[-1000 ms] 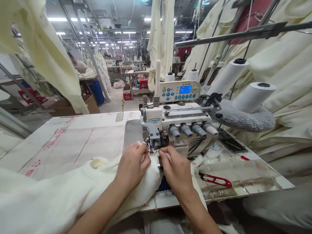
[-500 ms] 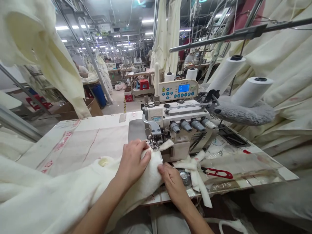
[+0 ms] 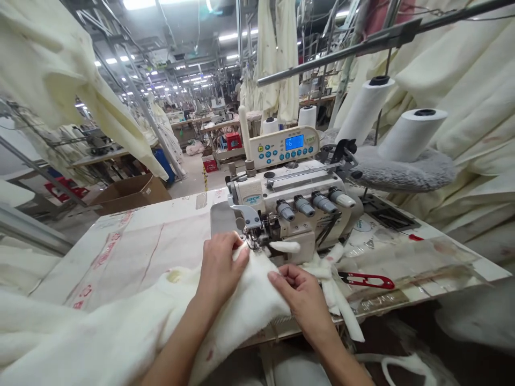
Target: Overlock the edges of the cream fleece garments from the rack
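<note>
Cream fleece fabric [image 3: 257,300] spreads from the left side of the table up to the presser foot of an overlock sewing machine [image 3: 289,198]. Close beside the foot, my left hand [image 3: 221,265] pinches the fabric between thumb and fingers. My right hand [image 3: 301,292] grips the fabric's right edge, thumb on top, with the fingertips partly hidden beneath. A narrow trimmed strip [image 3: 285,246] sticks out to the right of the needle area. The needle itself is hard to make out.
Red thread snips [image 3: 368,280] lie on the right of the table, by a pile of fabric scraps [image 3: 333,284]. Thread cones [image 3: 414,136] stand behind on a grey fluffy pad. A metal bar [image 3: 341,45] crosses overhead. A cardboard box [image 3: 131,194] sits beyond the table.
My right hand has shifted right along the fabric edge and drawn it outward. The trimmed strip now points more level. The whole view has turned slightly.
</note>
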